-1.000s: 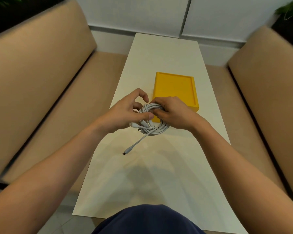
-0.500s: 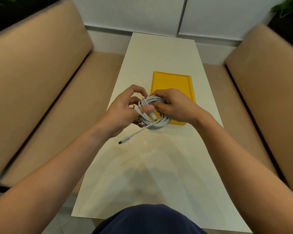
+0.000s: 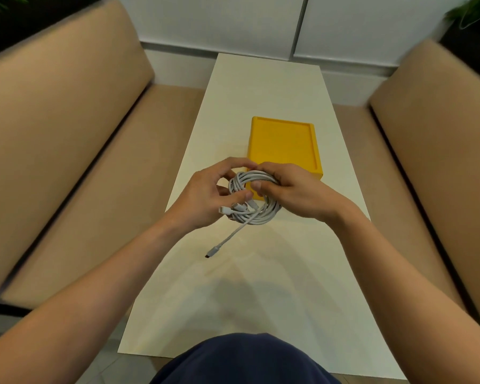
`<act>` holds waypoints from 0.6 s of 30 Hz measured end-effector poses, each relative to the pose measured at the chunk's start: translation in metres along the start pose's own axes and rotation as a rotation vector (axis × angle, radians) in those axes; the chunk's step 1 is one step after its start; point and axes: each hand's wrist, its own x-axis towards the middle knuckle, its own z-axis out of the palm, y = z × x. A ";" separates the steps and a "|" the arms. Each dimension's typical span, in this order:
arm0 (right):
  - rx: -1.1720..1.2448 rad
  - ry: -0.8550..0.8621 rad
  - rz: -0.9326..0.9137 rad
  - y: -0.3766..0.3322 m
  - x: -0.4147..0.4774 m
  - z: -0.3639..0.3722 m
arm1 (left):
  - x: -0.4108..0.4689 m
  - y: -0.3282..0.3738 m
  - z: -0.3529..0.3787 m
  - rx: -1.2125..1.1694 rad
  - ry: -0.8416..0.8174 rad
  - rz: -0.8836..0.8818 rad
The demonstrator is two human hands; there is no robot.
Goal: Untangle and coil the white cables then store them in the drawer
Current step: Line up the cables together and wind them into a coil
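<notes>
White cables [image 3: 257, 200], wound into one round coil, are held above the table [image 3: 261, 286] at the centre of the frame, just in front of a yellow box [image 3: 283, 142]. The coil and both hands hide the box's near left corner. Padded benches run down the left [image 3: 67, 134] and right [image 3: 427, 139] sides. Pale wall panels [image 3: 233, 20] close the top, with dark foliage in both upper corners. A dark blue garment [image 3: 241, 358] fills the bottom centre.

The left hand [image 3: 205, 198] grips the coil's left side, its thumb laid across the strands and its fingers curled over the top. The right hand [image 3: 291, 189] grips the right side, its thumb inside the ring and its fingers wrapped round the outside. The fingertips of the two hands nearly meet at the coil's top.

The strands are smooth, round and greyish white, with several plug ends bunched at the coil's lower left. One loose end [image 3: 212, 251] trails toward the lower left and ends in a connector; whether it touches the table cannot be told. The box is matte and rectangular, with a raised rim round a shallow recessed top. The table is long, cream and faintly glossy; the benches are tan upholstery.
</notes>
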 end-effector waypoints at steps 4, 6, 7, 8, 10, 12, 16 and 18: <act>0.116 -0.004 0.028 -0.002 -0.002 0.004 | 0.001 -0.002 0.007 0.014 0.134 0.035; 0.132 -0.058 0.023 0.000 -0.004 0.002 | 0.000 -0.003 0.006 0.002 0.121 0.032; 0.133 -0.057 0.013 0.002 -0.004 0.002 | 0.000 -0.004 0.005 -0.023 0.116 0.014; 0.154 -0.024 0.013 0.003 -0.004 0.003 | 0.001 -0.005 0.003 -0.063 0.120 -0.013; 0.278 0.098 0.061 0.004 -0.006 0.010 | 0.003 -0.008 0.000 -0.155 0.168 -0.064; 0.398 0.176 0.092 0.002 -0.008 0.026 | 0.003 -0.007 -0.002 -0.205 0.235 -0.084; 0.455 0.485 0.052 -0.003 -0.005 0.061 | -0.002 -0.004 0.004 -0.233 0.235 -0.104; 0.447 0.621 0.092 -0.005 0.002 0.065 | -0.004 -0.001 0.010 -0.270 0.218 -0.138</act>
